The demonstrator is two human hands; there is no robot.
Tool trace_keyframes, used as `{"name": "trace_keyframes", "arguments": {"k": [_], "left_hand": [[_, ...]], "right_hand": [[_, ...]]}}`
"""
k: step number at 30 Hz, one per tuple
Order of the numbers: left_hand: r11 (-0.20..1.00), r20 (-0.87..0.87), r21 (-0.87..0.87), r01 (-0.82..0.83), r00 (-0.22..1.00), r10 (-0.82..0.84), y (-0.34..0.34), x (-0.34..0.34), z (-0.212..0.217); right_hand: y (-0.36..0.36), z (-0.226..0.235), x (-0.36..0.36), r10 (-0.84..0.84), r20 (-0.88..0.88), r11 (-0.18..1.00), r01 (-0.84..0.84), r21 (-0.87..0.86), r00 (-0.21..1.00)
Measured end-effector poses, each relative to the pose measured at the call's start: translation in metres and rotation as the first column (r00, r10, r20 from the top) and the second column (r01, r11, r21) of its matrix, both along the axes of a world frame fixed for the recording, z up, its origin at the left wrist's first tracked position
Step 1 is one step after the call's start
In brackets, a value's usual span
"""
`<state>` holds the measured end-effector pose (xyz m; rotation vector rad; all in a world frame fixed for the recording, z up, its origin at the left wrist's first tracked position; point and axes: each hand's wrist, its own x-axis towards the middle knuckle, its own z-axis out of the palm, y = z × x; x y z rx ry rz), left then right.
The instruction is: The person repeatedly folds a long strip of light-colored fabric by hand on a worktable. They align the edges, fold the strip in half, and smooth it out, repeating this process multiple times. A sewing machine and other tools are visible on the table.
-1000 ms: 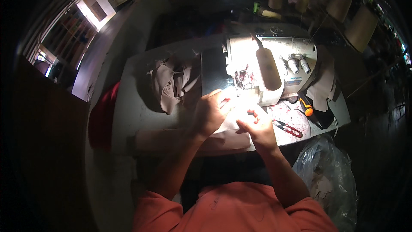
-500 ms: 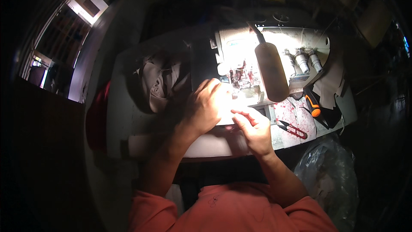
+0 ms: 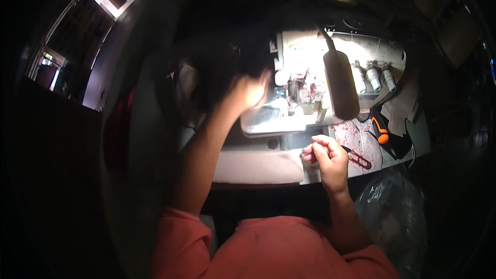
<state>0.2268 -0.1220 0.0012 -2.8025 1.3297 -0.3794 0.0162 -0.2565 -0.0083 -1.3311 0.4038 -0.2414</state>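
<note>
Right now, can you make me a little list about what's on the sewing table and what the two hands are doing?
Place: a dim work table with a lit pale sewing machine
Left hand: raised beside the machine, at a dark heap of cloth; what it grips cannot be told
Right hand: loosely curled at the table's near edge, holding nothing I can see
Lamp: long dark head over the machine
Beside the right hand: red-handled snips
Further right: orange-and-black tool
Below the table: clear plastic bag

We see a sewing machine of smooth, glossy metal (its lit plate shines), a matt lamp head, crinkled glossy plastic bag, and soft matt cloth.
</note>
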Motion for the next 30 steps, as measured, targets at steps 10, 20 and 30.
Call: {"name": "trace_keyframes", "arguments": {"k": [10,20,30], "left_hand": [[0.857,-0.514,-0.513,0.046,0.783,-0.35,0.035,-0.149,0.03],[0.621,-0.397,-0.784,-0.017,0.782,-0.48,0.029,-0.146,-0.016],[-0.008,-0.406,-0.349,-0.937,0.159,-0.9,0.08,-0.208,-0.001]], "right_hand": [[0.0,-0.01,0.001,0.217,-0.143,0.805,-0.259,-0.533,0.966],[0.011,0.007,-0.016,0.193,0.071,0.908,-0.151,-0.39,0.979],[0.043,0.066,-0.019,0.207,0.078,0.974,-0.198,-0.114,0.975]]}}
